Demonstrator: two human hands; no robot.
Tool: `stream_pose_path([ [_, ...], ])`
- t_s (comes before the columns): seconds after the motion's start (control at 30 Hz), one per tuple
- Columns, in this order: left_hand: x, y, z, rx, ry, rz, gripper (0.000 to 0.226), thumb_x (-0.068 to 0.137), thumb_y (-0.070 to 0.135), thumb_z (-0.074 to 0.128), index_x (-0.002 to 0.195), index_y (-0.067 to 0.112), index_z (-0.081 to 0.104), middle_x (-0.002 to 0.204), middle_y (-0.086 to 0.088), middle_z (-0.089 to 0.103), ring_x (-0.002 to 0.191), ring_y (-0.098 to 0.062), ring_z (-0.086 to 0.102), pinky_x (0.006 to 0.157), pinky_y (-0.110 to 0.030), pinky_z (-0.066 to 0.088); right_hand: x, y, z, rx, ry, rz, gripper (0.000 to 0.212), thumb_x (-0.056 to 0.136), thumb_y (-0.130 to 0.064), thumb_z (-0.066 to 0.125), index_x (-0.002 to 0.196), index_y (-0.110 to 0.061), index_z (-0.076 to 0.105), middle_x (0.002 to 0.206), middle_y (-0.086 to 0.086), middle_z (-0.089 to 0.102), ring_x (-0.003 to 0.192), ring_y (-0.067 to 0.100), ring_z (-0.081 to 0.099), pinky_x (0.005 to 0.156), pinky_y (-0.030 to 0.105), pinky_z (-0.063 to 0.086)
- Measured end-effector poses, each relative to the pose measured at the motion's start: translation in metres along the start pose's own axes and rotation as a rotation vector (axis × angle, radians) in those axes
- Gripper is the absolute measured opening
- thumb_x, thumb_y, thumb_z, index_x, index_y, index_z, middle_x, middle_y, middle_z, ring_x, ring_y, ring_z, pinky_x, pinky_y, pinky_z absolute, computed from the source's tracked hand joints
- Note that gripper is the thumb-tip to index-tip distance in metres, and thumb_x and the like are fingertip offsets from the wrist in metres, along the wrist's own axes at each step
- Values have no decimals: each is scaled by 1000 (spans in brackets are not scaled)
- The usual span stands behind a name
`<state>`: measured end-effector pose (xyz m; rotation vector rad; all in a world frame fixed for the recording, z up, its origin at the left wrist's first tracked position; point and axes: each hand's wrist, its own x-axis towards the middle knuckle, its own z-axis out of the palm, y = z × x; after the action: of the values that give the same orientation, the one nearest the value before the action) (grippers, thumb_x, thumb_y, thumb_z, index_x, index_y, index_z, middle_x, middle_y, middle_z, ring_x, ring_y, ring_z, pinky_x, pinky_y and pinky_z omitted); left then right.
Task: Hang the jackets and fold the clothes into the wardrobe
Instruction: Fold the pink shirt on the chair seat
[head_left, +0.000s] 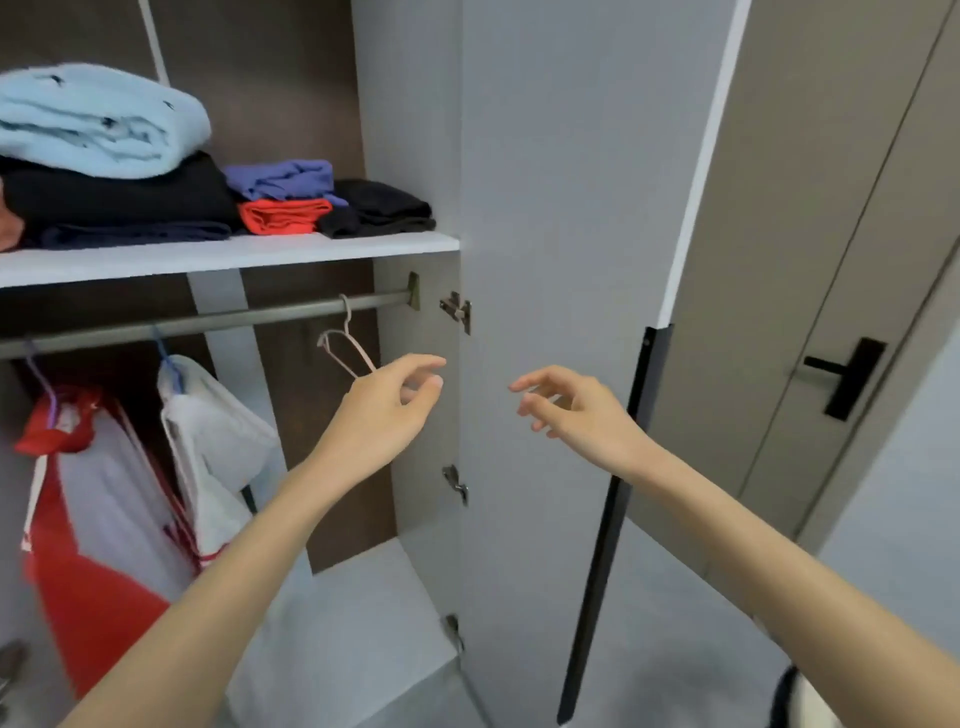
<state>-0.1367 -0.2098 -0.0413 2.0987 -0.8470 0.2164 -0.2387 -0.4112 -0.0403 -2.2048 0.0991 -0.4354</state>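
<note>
An empty pink hanger (359, 352) is hung on the wardrobe rod (208, 323), its lower end hidden behind the left hand (382, 415); whether it is pinched by those curled fingers cannot be told. The right hand (569, 410) (fingers loose, nothing held) is raised right of it, before the open door (561, 208).

One wide-angle camera, worn on the head, faces forward and slightly down into the open wardrobe (410, 130) from close by. Its shelf (228, 257) lies upper left, the wardrobe door (561, 208) fills the middle, and a room door (810, 260) stands at the right edge.
</note>
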Motion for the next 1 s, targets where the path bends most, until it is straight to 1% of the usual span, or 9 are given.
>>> stream_pose_path([
  [0.07, -21, 13, 23, 7, -64, -6, 29, 97, 36, 47, 124, 36, 56, 105, 20, 61, 88, 13, 54, 84, -21, 43, -37, 21, -7, -12, -20, 58, 16, 94, -22, 54, 100, -32, 65, 91, -8, 68, 73, 4, 65, 74, 21, 50],
  [0.23, -71, 32, 72, -40, -202, -13, 30, 96, 30, 50, 125, 30, 57, 108, 13, 66, 92, 1, 60, 85, -19, 42, -130, 68, -16, -15, -21, 199, 15, 95, -19, 55, 99, -29, 66, 79, -13, 68, 70, 4, 64, 70, 17, 49],
  [0.33, -102, 40, 102, -64, -325, -10, 31, 97, 29, 50, 127, 27, 57, 110, 11, 65, 98, -5, 60, 88, -20, 41, -182, 90, -14, -24, 30, 308, 15, 96, -19, 55, 102, -27, 65, 88, -9, 70, 69, 4, 63, 68, 15, 48],
  [0.53, -167, 42, 158, -104, -568, 45, 29, 97, 28, 48, 125, 28, 56, 95, 26, 57, 92, 0, 58, 82, -19, 41, -294, 120, 10, -23, 245, 576, 15, 96, -17, 55, 107, -18, 65, 92, -3, 66, 80, 19, 63, 76, 28, 48],
  [0.6, -186, 41, 171, -102, -658, 82, 30, 97, 29, 48, 125, 28, 56, 99, 22, 59, 95, -2, 59, 84, -22, 44, -330, 126, 21, -3, 322, 665, 16, 95, -12, 56, 107, -14, 65, 91, 6, 65, 79, 23, 63, 73, 25, 52],
  [0.67, -205, 44, 183, -97, -744, 140, 30, 97, 29, 47, 126, 28, 56, 107, 16, 61, 94, -2, 58, 82, -21, 42, -370, 127, 32, 23, 420, 759, 16, 94, -10, 55, 104, -15, 66, 90, 11, 66, 72, 18, 62, 65, 18, 51],
  [0.8, -246, 65, 214, -95, -933, 281, 32, 98, 29, 47, 128, 26, 54, 113, 11, 62, 95, -5, 58, 84, -24, 44, -459, 123, 55, 80, 619, 963, 15, 92, -9, 54, 99, -18, 66, 87, 6, 66, 70, 21, 62, 72, 29, 50],
  [0.9, -283, 92, 240, -126, -1059, 360, 31, 97, 27, 48, 128, 24, 55, 109, 11, 62, 93, -7, 59, 79, -19, 42, -524, 115, 68, 111, 734, 1087, 17, 92, -8, 54, 104, -12, 65, 83, 4, 68, 71, 20, 62, 77, 32, 50],
  [1.0, -319, 123, 266, -161, -1159, 459, 32, 97, 25, 49, 128, 22, 55, 104, 12, 61, 83, -1, 58, 67, -5, 39, -577, 105, 74, 103, 834, 1173, 18, 91, -12, 55, 103, -17, 66, 84, -1, 70, 72, 13, 64, 79, 31, 52],
])
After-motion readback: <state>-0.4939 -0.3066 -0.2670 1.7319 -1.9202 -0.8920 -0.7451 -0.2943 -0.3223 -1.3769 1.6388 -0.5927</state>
